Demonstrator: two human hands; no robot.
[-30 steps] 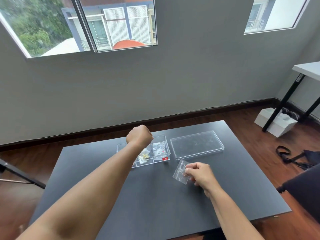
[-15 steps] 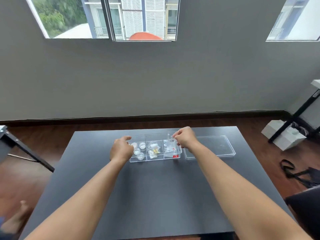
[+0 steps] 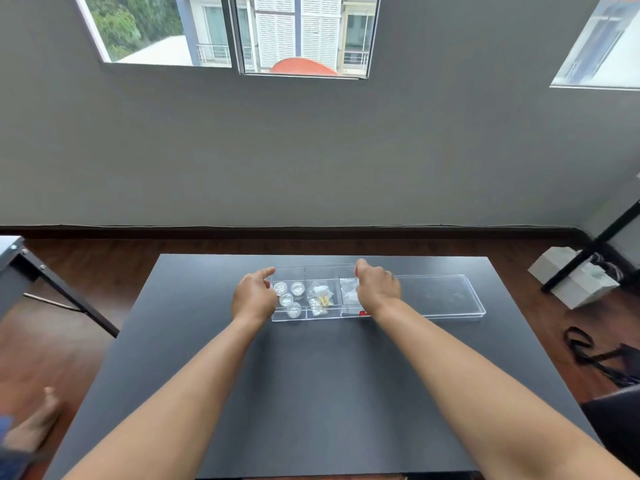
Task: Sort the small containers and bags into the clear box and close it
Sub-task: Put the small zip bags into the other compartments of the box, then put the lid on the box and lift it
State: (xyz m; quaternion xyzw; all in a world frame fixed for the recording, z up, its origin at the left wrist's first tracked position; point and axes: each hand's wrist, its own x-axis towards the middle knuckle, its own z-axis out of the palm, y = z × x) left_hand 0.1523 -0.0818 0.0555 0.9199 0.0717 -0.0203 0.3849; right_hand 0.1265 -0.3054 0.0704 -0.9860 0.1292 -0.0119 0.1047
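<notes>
Two bare forearms reach across a dark bench (image 3: 311, 393) toward a clear box (image 3: 311, 315) set near its far middle, the sorting apparently done and only the closing left. The left hand (image 3: 254, 294) rests at the box's left end, fingers loosely curled and thumb extended toward the far corner, holding nothing that can be seen; it seems placed to steady the box. The right hand (image 3: 377, 289) lies over the right compartment, fingers bent downward and partly open; whether it still pinches anything cannot be told. Inside, four small round containers (image 3: 289, 296) fill the left compartment, bags (image 3: 320, 297) with white and gold contents sit in the middle one, and another clear bag (image 3: 348, 289) lies in the right, just beside the right hand. The lid (image 3: 443, 296) lies flat on the bench, touching or just beside the box's right end, within easy reach for closing. Half a second ago the right hand was bunched above the right compartment; it now sits lower and looser, while the left has opened its thumb along the box wall.
</notes>
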